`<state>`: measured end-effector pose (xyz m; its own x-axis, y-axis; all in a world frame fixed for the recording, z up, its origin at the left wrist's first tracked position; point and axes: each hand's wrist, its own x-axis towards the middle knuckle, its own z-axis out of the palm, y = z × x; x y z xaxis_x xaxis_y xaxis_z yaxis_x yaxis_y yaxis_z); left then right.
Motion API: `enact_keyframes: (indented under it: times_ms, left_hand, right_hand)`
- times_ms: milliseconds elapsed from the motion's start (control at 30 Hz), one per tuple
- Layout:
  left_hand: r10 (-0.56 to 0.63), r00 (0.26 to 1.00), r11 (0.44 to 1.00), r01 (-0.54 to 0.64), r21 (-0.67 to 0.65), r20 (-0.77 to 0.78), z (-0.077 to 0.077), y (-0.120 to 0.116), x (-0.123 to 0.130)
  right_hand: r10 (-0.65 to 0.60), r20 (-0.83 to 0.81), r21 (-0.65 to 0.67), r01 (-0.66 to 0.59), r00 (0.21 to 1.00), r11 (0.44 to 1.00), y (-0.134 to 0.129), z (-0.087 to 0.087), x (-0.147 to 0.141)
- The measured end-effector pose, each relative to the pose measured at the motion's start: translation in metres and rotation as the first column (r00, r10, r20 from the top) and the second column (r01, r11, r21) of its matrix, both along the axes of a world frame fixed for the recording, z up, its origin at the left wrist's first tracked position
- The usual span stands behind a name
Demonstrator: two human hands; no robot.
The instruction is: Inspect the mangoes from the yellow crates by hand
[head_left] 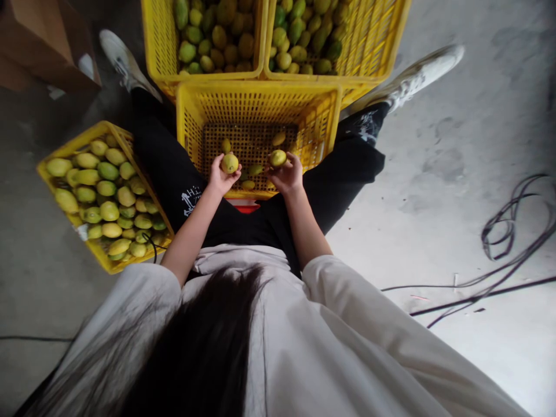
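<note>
My left hand (222, 176) is closed around a yellow lemon (230, 163), its fingers curled beneath the fruit. A second lemon (278, 157), yellow-green, rests in the grip of my right hand (288, 175). Both hands are over the near part of a yellow plastic crate (258, 87) that stands between my legs. On its dark grid bottom lie several loose lemons, among them one near the right wall (278, 138) and one just beyond my left hand (226, 145).
Two yellow crates of green and yellow lemons, a left one (204, 77) and a right one (373, 55), stand beyond. Another full crate (82, 231) sits on the floor at left. A cardboard box (47, 46) is at upper left; black cables (499, 231) lie at right.
</note>
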<state>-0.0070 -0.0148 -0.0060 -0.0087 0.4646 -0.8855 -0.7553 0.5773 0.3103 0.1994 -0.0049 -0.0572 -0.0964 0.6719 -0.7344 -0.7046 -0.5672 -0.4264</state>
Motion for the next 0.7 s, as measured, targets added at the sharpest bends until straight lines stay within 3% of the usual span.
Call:
enact_keyframes:
  times_ms: [167,267,467,700]
  left_hand:
    - [-0.018,1.000,1.000,0.018,0.018,0.018,-0.002,-0.001,0.001]
    - [0.029,0.999,0.999,-0.029,0.014,0.025,-0.004,0.000,0.002]
    - [0.140,0.990,0.990,-0.140,-0.015,-0.008,-0.007,0.002,0.003]
    - [0.063,0.998,0.998,-0.063,-0.018,-0.001,-0.011,0.002,0.002]
  right_hand:
    - [0.042,-0.007,0.012,-0.042,0.999,0.999,0.003,0.015,0.000]
    - [0.024,0.039,0.005,-0.024,0.999,1.000,0.005,0.018,-0.001]
    - [0.045,0.009,0.025,-0.045,0.999,0.999,0.003,0.014,-0.001]
    - [-0.039,0.006,0.038,0.039,0.999,0.999,0.002,0.004,-0.004]
